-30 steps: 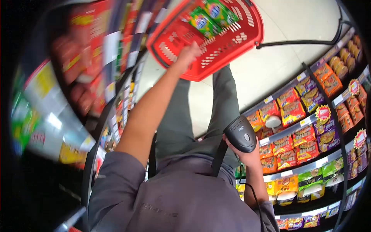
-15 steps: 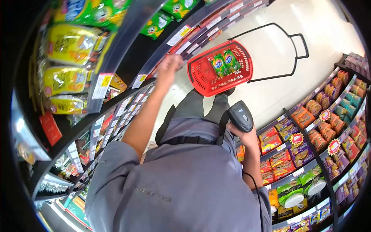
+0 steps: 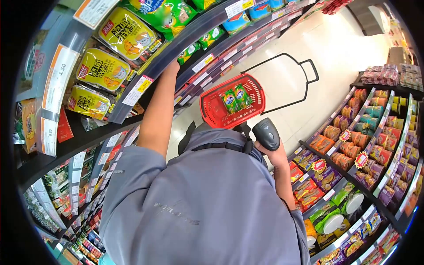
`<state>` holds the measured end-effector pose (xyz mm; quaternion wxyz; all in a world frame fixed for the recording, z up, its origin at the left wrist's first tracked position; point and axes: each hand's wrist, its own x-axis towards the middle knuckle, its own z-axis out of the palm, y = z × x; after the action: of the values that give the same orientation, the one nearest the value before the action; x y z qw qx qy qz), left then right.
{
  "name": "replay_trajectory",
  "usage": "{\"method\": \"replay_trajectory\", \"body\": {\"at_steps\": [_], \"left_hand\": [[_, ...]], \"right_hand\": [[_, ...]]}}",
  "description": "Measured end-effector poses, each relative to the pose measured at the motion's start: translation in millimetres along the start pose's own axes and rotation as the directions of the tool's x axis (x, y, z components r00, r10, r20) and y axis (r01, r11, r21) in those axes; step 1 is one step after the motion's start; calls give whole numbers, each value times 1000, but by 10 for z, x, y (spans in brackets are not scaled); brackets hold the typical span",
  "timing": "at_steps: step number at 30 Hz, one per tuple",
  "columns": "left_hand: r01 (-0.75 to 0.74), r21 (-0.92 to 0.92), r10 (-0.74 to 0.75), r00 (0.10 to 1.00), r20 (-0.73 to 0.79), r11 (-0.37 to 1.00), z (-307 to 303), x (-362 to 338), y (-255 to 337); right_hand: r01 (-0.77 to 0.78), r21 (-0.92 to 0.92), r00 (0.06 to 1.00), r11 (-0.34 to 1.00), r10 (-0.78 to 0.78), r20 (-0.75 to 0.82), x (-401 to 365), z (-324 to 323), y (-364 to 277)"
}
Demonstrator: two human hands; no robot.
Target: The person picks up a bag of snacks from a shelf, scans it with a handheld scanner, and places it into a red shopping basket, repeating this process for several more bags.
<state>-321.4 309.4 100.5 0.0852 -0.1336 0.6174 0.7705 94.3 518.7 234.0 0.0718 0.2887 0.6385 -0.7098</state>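
Right fingers (image 3: pixel 260 145) wrap black scanner (image 3: pixel 266 134); shelf edge (image 3: pixel 176 44) hides left hand's (image 3: pixel 172 70) fingers, state untellable; red basket (image 3: pixel 236 120) on floor (image 3: pixel 329 101).

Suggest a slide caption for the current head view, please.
Left grip partly hidden at the shelf; right grip holding a black scanner; two green packets in the red basket.

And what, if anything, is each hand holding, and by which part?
Right hand: the black scanner, by its wrist-side end. Left hand: cannot tell; shelf edge hides most of it.
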Motion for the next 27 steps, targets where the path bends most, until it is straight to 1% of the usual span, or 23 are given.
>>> {"method": "replay_trajectory", "body": {"at_steps": [2,3,5,6,8,10,11,12,14,15,16,18,19,20,21,22,23,24,25,26,27], "left_hand": [[32,-101,-25,998,63,994,98,1,106],[53,-146,-39,995,96,988,29,-151,145],[100,-232,-63,985,159,968,-38,-318,219],[123,-274,-74,980,185,954,-107,-389,256],[170,-356,-91,970,227,919,-187,-633,269],[218,-431,-107,958,267,876,-254,-785,277],[235,-445,-100,947,306,864,-348,-847,160],[238,-453,-106,949,298,859,-411,-979,158],[487,-406,-285,838,465,773,-501,-1270,185],[554,-397,-282,777,563,732,-571,-1332,131],[556,-407,-285,780,557,725,-624,-1383,77],[466,-368,-205,799,565,804,-673,-1556,-27],[394,-344,-139,804,578,852,-568,-1728,160],[397,-349,-144,809,570,849,-560,-1749,180],[548,-407,-245,767,593,730,-575,-1757,178],[674,-455,-333,708,623,582,-535,-1799,263],[706,-453,-442,700,560,545,-472,-1861,350],[704,-462,-446,704,552,539,-526,-1810,216],[757,-434,-270,604,750,489,-577,-1711,-16],[804,-387,-63,461,885,452,-617,-1664,-152],[770,-394,-157,529,834,502,-576,-1782,-80]], "right_hand": [[-5,29,999,1000,7,-49,-10,31,-37],[0,25,998,1000,1,-57,-9,25,-24],[-59,35,998,998,60,-32,7,3,22],[-57,28,998,998,58,-33,19,26,17],[-29,78,998,997,33,-47,51,90,-2],[-6,62,1000,998,7,-23,95,141,-34],[17,53,1000,998,-17,-6,109,161,-47],[9,43,1000,999,-9,-2,119,186,-83],[9,-2,1000,1000,-9,-19,139,243,-200],[6,-53,999,999,-8,-33,145,262,-244],[-2,-63,1000,998,0,-28,169,277,-267],[-42,-11,999,999,42,24,219,306,-300],[-70,20,996,997,69,64,234,328,-339],[-80,14,994,997,79,70,251,367,-366],[-91,-24,991,996,93,94,264,404,-389],[-100,-61,987,993,107,118,274,452,-448],[-105,-49,987,993,110,119,276,527,-523],[-114,-57,985,992,121,127,281,579,-564],[-104,-63,982,993,112,151,286,615,-589],[-92,-69,979,993,103,175,298,645,-607],[-101,-73,977,992,112,179,315,668,-621]]}}
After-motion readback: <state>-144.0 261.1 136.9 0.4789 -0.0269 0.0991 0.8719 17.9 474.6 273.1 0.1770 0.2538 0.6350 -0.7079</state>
